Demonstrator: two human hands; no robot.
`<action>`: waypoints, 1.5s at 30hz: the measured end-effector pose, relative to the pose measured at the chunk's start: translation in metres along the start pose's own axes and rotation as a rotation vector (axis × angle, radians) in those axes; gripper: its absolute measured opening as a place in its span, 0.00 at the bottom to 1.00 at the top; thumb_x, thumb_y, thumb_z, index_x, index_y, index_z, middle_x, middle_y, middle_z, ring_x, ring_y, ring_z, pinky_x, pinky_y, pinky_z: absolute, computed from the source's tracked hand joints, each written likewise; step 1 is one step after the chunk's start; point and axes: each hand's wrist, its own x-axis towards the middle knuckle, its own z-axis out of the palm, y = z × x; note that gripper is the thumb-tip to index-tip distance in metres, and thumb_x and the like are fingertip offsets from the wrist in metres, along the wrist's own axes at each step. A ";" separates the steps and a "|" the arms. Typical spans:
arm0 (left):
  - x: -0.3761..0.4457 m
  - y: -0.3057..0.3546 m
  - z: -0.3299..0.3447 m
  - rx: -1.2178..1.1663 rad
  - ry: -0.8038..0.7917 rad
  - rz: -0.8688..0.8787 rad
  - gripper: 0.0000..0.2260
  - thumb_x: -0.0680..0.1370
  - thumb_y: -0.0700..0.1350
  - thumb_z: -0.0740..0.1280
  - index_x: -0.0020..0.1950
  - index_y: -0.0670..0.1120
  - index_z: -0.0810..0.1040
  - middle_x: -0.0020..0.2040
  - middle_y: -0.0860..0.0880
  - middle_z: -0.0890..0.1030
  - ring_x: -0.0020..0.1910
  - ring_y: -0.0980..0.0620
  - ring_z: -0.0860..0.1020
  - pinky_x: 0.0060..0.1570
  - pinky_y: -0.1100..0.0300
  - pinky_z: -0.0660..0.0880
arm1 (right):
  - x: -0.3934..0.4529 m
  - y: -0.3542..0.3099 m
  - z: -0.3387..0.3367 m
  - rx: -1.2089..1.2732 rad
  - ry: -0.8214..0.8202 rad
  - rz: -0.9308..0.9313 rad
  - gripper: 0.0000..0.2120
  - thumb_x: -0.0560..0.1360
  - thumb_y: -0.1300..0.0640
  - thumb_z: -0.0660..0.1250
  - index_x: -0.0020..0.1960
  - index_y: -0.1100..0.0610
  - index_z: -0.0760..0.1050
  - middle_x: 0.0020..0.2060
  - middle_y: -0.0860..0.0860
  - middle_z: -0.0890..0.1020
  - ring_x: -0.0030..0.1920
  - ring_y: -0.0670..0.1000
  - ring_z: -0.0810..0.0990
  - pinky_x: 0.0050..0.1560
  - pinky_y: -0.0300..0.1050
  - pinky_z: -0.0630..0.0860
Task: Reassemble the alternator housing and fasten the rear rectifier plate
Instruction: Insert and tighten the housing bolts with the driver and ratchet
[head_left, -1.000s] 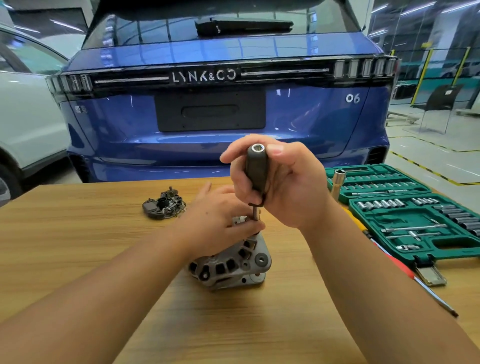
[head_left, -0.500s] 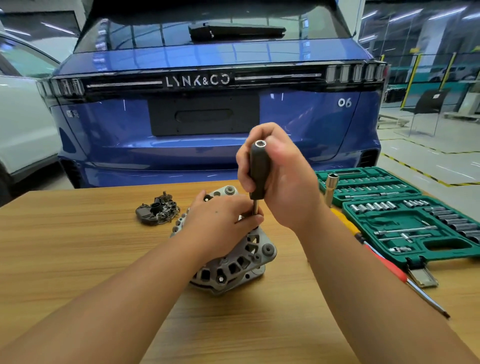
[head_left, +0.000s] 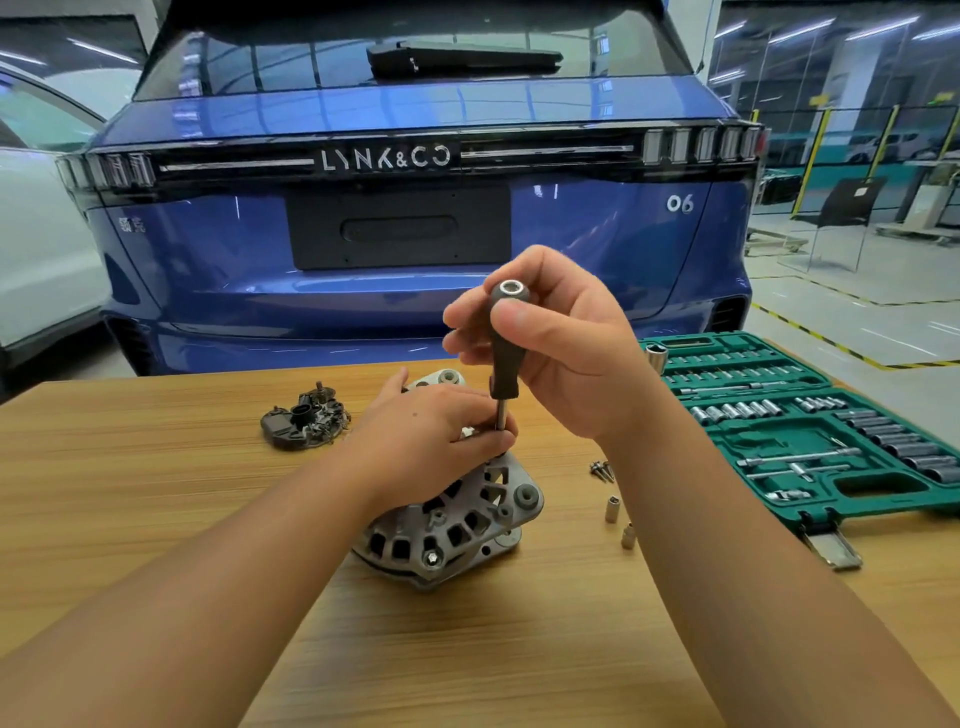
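The grey cast alternator housing (head_left: 457, 525) stands on the wooden table (head_left: 156, 519), tilted toward me. My left hand (head_left: 431, 441) lies over its top, fingers curled round the metal shaft of a driver. My right hand (head_left: 561, 348) grips the driver's dark handle (head_left: 506, 348), held upright above the housing. The driver tip is hidden behind my left fingers. The dark rectifier plate (head_left: 306, 421) lies apart on the table, to the left of the housing.
An open green socket set case (head_left: 810, 441) lies at the right. Loose screws (head_left: 602, 470) and two small sockets (head_left: 618, 519) sit between the case and the housing. A blue car (head_left: 415, 234) stands behind the table's far edge.
The housing has tipped up from under my left hand, showing more of its far lug. My right hand has shifted its grip on the handle. Loose screws and sockets now show at the right.
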 end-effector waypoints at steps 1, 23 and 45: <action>-0.001 0.001 0.000 -0.001 -0.007 0.001 0.09 0.81 0.61 0.58 0.54 0.66 0.78 0.45 0.86 0.67 0.50 0.77 0.65 0.77 0.44 0.39 | 0.001 0.000 0.001 -0.026 0.018 -0.013 0.08 0.75 0.61 0.68 0.52 0.58 0.72 0.45 0.54 0.85 0.45 0.56 0.84 0.49 0.49 0.80; -0.001 0.003 0.002 0.007 0.024 -0.018 0.12 0.82 0.61 0.56 0.54 0.62 0.78 0.55 0.64 0.81 0.61 0.62 0.73 0.78 0.49 0.44 | 0.000 -0.006 -0.002 -0.082 0.062 -0.033 0.10 0.71 0.63 0.71 0.47 0.58 0.71 0.44 0.54 0.81 0.45 0.57 0.84 0.47 0.47 0.79; -0.001 0.003 0.003 -0.012 0.025 -0.027 0.10 0.82 0.60 0.58 0.53 0.64 0.78 0.48 0.70 0.77 0.55 0.66 0.71 0.77 0.50 0.45 | 0.000 -0.010 -0.010 -0.066 -0.040 0.046 0.10 0.72 0.60 0.69 0.51 0.58 0.72 0.42 0.54 0.80 0.42 0.55 0.79 0.47 0.47 0.78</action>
